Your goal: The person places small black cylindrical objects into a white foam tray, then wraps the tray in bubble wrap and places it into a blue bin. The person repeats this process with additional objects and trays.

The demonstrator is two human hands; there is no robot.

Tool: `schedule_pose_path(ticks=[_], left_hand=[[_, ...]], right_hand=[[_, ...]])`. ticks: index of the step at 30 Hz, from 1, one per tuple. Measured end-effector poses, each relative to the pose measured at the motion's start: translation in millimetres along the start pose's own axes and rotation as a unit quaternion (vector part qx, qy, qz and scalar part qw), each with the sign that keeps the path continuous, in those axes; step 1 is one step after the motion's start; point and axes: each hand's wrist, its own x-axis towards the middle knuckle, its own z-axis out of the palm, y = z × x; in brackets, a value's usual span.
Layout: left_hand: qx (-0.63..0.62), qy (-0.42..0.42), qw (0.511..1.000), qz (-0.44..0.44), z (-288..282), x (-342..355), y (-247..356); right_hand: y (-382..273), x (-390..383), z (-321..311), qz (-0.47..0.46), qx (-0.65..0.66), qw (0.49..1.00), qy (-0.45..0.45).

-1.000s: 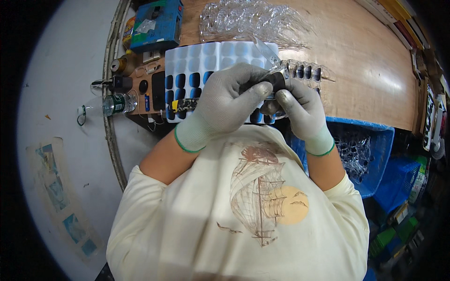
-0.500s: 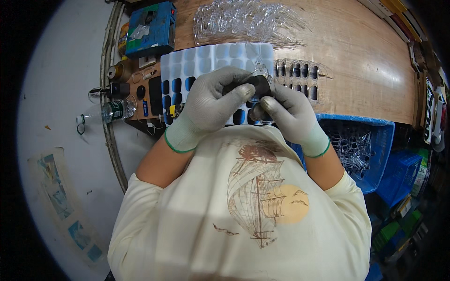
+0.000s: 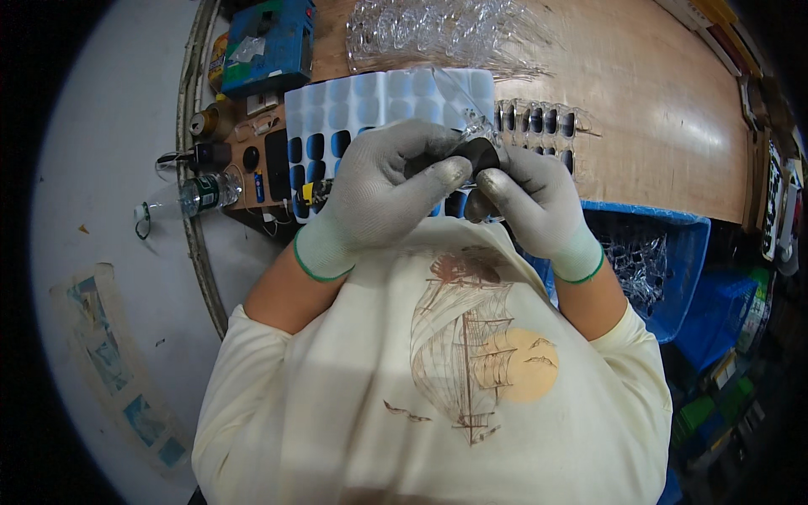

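My left hand (image 3: 383, 177), in a grey-coated glove with a green cuff, pinches a dark sunglass lens (image 3: 481, 154) between thumb and fingers. From the other side my right hand (image 3: 539, 198), gloved alike, grips the clear spectacle frame (image 3: 478, 128) at that lens. Both thumbs nearly meet there, and the fingers hide most of the frame. Beneath the hands lies a white tray (image 3: 380, 84) with rows of lens-shaped pockets. Dark lenses (image 3: 340, 143) fill the nearer rows.
Clear frames (image 3: 438, 38) are heaped at the back. Frames with dark lenses (image 3: 537, 120) stand in rows right of the tray. A blue crate (image 3: 692, 273) holds more clear pieces. At left are a blue box (image 3: 268, 50), a phone-like black slab (image 3: 276, 164) and a water bottle (image 3: 202, 195).
Both hands have shifted slightly to the right with the lens and frame. The lens is now tilted a little differently between the fingers.
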Motion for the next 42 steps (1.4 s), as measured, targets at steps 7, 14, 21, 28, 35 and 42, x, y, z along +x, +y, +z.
schedule_pose_path(ticks=[7, 14, 21, 28, 35, 42], left_hand=[[0.201, -0.017, 0.979, 0.027, -5, 7, -3], [0.208, 0.001, 0.974, 0.095, -5, 18, -11], [0.315, 0.030, 0.949, -0.011, -88, 69, -87], [-0.071, 0.203, 0.902, -0.374, -259, 242, -267], [0.089, 0.239, 0.903, -0.345, -245, 222, -208], [0.121, 0.345, 0.923, -0.121, -211, 159, -116]], right_hand=[[-7, 5, 12, -0.065, -0.115, 0.985, 0.115], [-21, 7, 15, -0.068, -0.156, 0.976, 0.134], [58, 22, -65, 0.015, -0.367, 0.879, 0.305], [186, 39, -169, 0.259, -0.445, 0.797, 0.315], [130, 33, -121, 0.162, -0.483, 0.773, 0.378], [103, 74, -19, 0.256, -0.373, 0.876, 0.166]])
